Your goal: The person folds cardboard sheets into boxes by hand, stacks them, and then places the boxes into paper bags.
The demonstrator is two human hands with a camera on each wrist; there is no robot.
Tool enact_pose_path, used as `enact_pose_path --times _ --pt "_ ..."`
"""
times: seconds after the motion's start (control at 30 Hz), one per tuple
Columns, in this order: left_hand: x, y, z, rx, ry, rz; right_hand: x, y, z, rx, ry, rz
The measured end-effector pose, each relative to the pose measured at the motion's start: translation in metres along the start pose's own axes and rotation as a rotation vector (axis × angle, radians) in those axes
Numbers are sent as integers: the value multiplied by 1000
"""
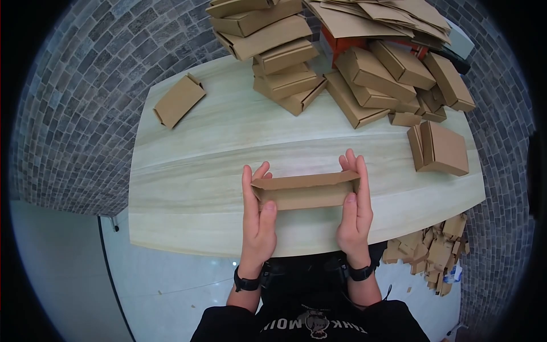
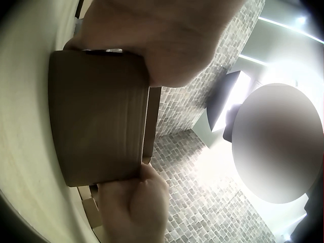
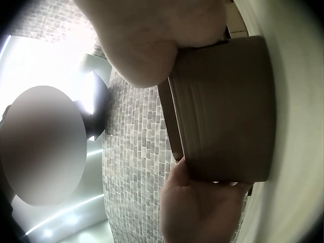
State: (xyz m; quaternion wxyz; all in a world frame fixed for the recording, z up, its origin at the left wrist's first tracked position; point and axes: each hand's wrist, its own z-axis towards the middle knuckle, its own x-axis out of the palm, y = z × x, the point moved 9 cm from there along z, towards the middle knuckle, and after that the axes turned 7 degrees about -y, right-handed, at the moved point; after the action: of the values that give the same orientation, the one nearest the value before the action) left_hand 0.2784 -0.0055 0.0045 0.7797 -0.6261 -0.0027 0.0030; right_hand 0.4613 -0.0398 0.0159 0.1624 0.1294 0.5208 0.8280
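A shallow brown cardboard box (image 1: 302,199) is held level between both hands, low over the near part of the table, its open side towards me. A darker flap or wall runs along its far edge. My left hand (image 1: 258,228) holds the left end, fingers extended along it and thumb at the near edge. The right hand (image 1: 356,222) holds the other end in the same way, thumb on the near corner. From the left wrist, the box's plain broad face (image 2: 98,119) shows between the hands; the right wrist view shows that face (image 3: 225,111) too.
One closed box (image 1: 180,101) lies at the table's far left. Stacked boxes (image 1: 279,51) stand at the back, beside a heap of boxes (image 1: 379,80) under flat cardboard sheets (image 1: 376,17). Two boxes (image 1: 447,148) stand at the right edge. Cardboard pieces (image 1: 427,251) lie on the floor, right.
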Motion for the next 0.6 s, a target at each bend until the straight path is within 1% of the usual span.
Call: enact_pose_path --times 0.07,0.13,0.2,0.27,0.4,0.43,0.5,0.6 --pt "0 2 0 -11 6 -10 1 1 2 -16 27 -13" --pt "-2 7 0 -73 -32 -92 1 1 2 -20 34 -18" --pt "-2 8 0 -66 -41 -102 -1 -1 3 -23 42 -23" --pt "-3 8 -1 -61 -51 -113 0 -3 2 -32 86 -2" --pt "-4 8 0 -12 -55 -117 -1 -3 4 -47 89 -30" --pt "-4 8 1 14 -54 -99 0 0 5 -107 85 -53" --pt "-5 9 2 4 -31 -86 -1 4 6 -167 79 -76" --pt "-7 13 4 -7 4 -83 0 5 8 -144 107 -87"
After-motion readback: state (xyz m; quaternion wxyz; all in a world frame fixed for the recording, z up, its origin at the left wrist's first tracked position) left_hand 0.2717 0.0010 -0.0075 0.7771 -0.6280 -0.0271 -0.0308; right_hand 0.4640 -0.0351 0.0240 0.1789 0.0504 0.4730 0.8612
